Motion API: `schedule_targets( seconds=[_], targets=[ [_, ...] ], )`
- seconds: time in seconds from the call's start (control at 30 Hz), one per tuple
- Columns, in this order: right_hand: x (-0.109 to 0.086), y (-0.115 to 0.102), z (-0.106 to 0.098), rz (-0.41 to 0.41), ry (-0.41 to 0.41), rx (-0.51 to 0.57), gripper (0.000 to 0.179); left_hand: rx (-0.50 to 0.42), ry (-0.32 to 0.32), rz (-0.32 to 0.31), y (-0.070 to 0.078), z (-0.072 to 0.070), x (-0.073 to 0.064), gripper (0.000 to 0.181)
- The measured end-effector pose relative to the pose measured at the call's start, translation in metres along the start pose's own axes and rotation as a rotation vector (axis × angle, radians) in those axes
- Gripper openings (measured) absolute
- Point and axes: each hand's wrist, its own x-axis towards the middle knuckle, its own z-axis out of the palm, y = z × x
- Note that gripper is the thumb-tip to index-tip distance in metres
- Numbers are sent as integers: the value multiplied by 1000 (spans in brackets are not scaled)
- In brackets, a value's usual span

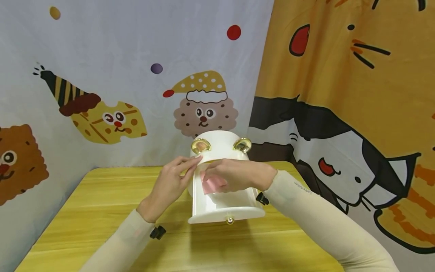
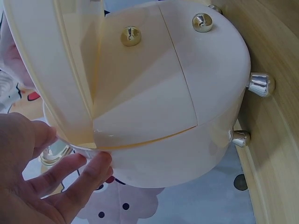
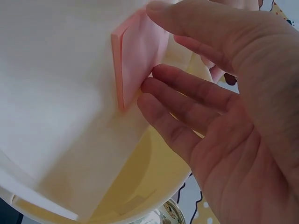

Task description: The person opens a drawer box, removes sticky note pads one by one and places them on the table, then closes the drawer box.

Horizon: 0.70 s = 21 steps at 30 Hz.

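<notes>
A white storage box (image 1: 221, 141) with gold ears stands on the table, its drawer (image 1: 225, 214) pulled out towards me. Inside the drawer is a pink sticky note pad (image 1: 211, 184), tilted on edge in the right wrist view. My right hand (image 1: 234, 174) reaches into the drawer and holds the pad between thumb and fingers. At the box's left side, my left hand (image 1: 173, 183) touches the rim with fairly straight fingers (image 2: 96, 170). Lower on the box front, two gold knobs (image 2: 131, 36) sit on panels split by a seam.
The wooden table (image 1: 115, 204) extends around the box. Metal feet (image 2: 260, 85) hold the box above it. A printed cartoon curtain (image 1: 129, 45) hangs close behind and to the right. Dark clips (image 1: 158, 232) sit at both wrists.
</notes>
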Motion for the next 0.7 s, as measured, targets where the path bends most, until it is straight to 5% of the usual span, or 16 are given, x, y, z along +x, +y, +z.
schedule_targets(
  seconds=[0.7],
  targets=[
    [-3, -5, 1, 21, -11, -53, 51, 24, -4, 1, 1, -1, -1, 38]
  ],
)
